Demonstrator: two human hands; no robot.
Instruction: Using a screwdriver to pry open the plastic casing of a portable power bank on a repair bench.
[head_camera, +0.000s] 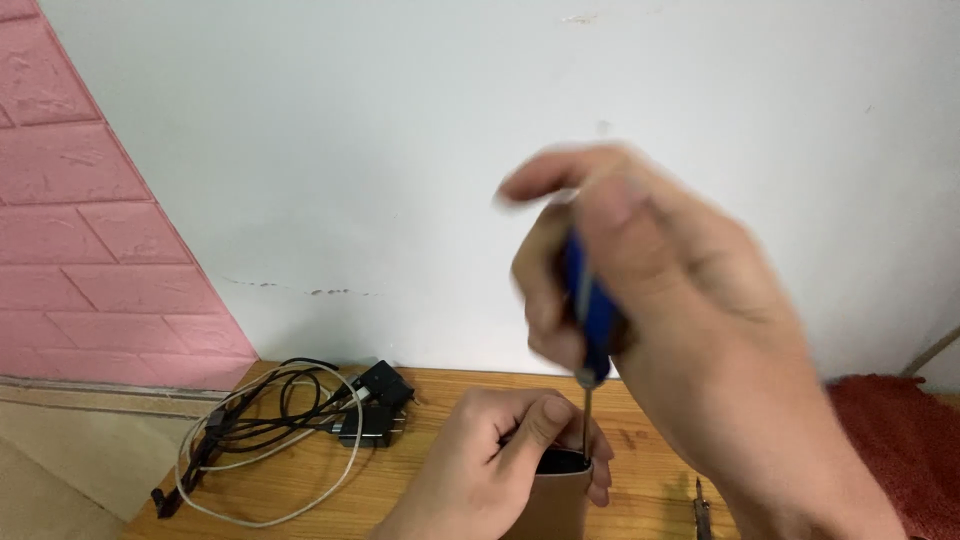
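My right hand (660, 300) grips a blue-handled screwdriver (592, 310) held upright, its thin metal shaft pointing down to the top edge of a flat tan device (556, 500). My left hand (500, 450) holds that device upright by its upper end, thumb pressed beside the screwdriver tip. The right hand is blurred. The lower part of the device is cut off by the frame edge.
A tangle of black and white cables with black plug adapters (300, 420) lies on the wooden table (420, 490) at the left. Another small tool (702, 512) lies at the bottom right. A red cloth (900, 440) sits at the right; a white wall stands behind.
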